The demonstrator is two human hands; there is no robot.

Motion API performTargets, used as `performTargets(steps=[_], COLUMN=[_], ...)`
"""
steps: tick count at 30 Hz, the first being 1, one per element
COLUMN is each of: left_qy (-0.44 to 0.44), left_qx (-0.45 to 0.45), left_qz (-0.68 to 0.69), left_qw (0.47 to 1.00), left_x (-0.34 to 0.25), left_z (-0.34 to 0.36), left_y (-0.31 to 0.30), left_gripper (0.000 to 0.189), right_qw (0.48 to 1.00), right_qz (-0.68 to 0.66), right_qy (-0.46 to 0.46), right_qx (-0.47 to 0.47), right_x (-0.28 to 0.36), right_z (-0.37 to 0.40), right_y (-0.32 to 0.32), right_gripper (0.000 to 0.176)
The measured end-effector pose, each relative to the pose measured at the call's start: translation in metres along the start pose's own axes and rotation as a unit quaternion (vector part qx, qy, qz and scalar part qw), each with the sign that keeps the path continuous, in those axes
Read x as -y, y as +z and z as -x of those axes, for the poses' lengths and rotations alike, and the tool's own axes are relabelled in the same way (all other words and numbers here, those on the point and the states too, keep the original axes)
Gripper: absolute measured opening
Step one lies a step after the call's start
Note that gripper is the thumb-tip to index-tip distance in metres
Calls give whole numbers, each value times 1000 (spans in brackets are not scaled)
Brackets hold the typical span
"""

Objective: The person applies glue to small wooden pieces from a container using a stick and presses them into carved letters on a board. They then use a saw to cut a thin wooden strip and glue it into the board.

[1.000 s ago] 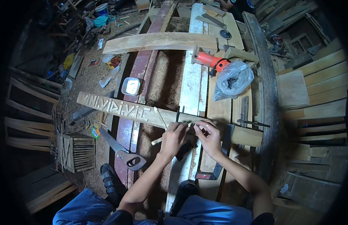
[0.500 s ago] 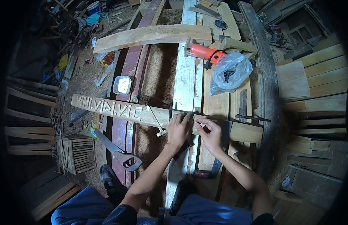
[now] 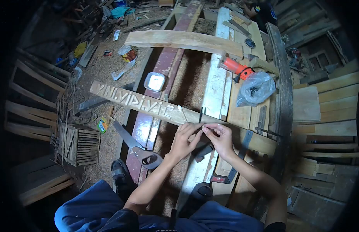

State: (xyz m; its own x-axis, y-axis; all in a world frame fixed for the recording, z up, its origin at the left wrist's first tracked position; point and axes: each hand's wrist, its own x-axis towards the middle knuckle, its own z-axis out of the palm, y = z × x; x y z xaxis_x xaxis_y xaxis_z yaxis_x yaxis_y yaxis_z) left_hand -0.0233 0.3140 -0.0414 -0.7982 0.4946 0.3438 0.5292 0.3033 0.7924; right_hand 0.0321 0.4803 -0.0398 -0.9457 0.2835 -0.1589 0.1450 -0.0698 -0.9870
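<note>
A long plank carved with the letters VINI.VIDI.VIC point(image 3: 137, 101) lies slantwise across the bench beams. Both hands rest on its uncarved right part. My left hand point(image 3: 185, 140) bears down on a dark try square point(image 3: 203, 150) whose thin blade crosses the plank. My right hand point(image 3: 221, 140) pinches a small pale piece, too small to name, and its fingertips meet those of the left hand on the plank's top face. A thin pale stick point(image 3: 182, 112) lies on the plank just left of the hands.
A handsaw point(image 3: 136, 148) lies left of my arm. An orange power tool point(image 3: 236, 67), a plastic bag point(image 3: 257, 89) and a bar clamp point(image 3: 234, 161) sit to the right. There are a metal tin point(image 3: 155, 81), a slatted crate point(image 3: 80, 144), a curved board point(image 3: 183, 38) and stacked planks point(image 3: 331, 110). Another person point(image 3: 261, 11) is at the far end.
My view has shifted, so the bench sits further right and up. My left hand has slid along the plank to meet the right fingertips. The short pale stick it held is no longer seen.
</note>
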Motion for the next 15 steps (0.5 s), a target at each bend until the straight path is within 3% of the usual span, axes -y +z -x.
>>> performTargets(steps=[9, 15], left_qy=[-14, -32], left_qx=[-30, -33], left_qz=[18, -28], left_qw=[999, 999], left_x=[63, 106], left_z=[37, 42], left_y=[-81, -111], left_gripper=[35, 27], right_qw=[998, 994], right_qz=[-33, -74], right_qy=[59, 69], right_qx=[13, -34], right_x=[-11, -35], right_z=[-6, -16], right_y=[108, 162], right_gripper=[18, 19])
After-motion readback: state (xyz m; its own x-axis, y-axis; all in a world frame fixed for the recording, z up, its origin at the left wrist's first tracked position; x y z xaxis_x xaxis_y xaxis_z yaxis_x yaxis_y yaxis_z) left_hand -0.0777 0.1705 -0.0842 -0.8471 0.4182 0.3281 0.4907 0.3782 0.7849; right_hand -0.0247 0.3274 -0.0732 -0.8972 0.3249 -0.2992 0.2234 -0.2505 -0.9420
